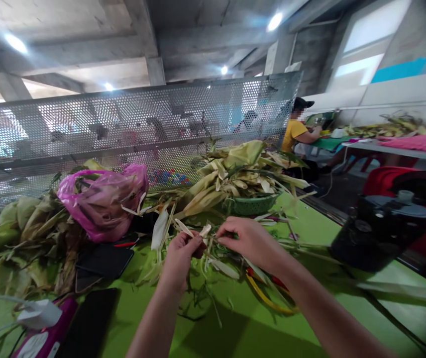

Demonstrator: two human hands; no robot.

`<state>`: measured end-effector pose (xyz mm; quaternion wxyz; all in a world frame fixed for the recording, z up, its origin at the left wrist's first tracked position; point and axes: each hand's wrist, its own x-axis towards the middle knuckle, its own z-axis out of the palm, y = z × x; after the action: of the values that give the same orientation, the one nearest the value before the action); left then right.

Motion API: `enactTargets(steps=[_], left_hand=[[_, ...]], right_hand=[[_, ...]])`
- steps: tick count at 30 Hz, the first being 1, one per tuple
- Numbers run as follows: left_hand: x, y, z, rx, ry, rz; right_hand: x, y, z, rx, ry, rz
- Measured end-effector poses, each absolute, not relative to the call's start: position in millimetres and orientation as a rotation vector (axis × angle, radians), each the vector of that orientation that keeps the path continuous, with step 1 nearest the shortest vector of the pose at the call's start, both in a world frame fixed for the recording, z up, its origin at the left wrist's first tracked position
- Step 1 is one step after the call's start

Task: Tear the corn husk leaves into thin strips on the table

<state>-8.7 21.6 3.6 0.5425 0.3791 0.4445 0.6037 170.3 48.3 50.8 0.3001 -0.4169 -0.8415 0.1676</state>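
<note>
My left hand (181,252) is closed, thumb against forefinger, on a pale corn husk strip (184,227) whose end sticks up past the fingers. Just right of it, my right hand (249,240) has its fingertips pinched together beside the husk; whatever lies between them is too small to make out. Under both hands, loose husk pieces (225,269) and green shreds lie on the green tabletop (213,343). Beyond them, a green basket (254,205) holds a heap of husks (235,174). Partly under my right forearm is a yellow-handled tool (268,301).
At left stand a pink plastic bag (101,204) and a husk pile (22,243). Nearer lie dark phones (104,259), a black slab (91,323) and a power strip (65,318) with a charger. A black container (377,231) is at right. Behind is a perforated metal screen (123,129); a person (297,130) sits beyond.
</note>
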Motion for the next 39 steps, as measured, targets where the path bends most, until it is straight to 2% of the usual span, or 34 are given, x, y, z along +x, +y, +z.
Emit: enactTargets(steps=[4, 8, 12, 15, 20, 32, 36, 39], left_hand=[[-5.7, 22.5, 3.1, 1.092, 1.203, 1.371], [-1.5, 15.9, 5.8, 1.314, 1.130, 1.242], [-0.6, 8.8, 10.6, 1.256, 0.923, 1.153], [-3.9, 9.9, 11.0, 1.108, 0.877, 1.268], [-10.5, 16.7, 7.2, 0.942, 0.941, 1.472], [-11.5, 20.9, 4.7, 1.063, 1.115, 1.498], [-11.9, 21.5, -1.7, 1.448, 1.237, 1.395], [-9.8, 17.1, 0.7, 1.539, 1.163, 1.232]], right_hand=[[168.8, 36.9, 57.0, -0.899, -2.312, 0.451], [167.6, 39.9, 59.0, -0.787, -2.246, 0.607], [168.2, 56.4, 49.3, -0.831, -2.033, 0.878], [165.5, 62.7, 39.6, -0.900, -1.942, 0.972], [157.1, 53.4, 35.0, -0.934, -2.080, 0.674], [149.7, 36.7, 36.1, -0.883, -2.428, -0.101], [149.9, 33.9, 42.1, -0.779, -2.457, -0.083], [157.1, 41.8, 45.4, -0.795, -2.355, 0.190]])
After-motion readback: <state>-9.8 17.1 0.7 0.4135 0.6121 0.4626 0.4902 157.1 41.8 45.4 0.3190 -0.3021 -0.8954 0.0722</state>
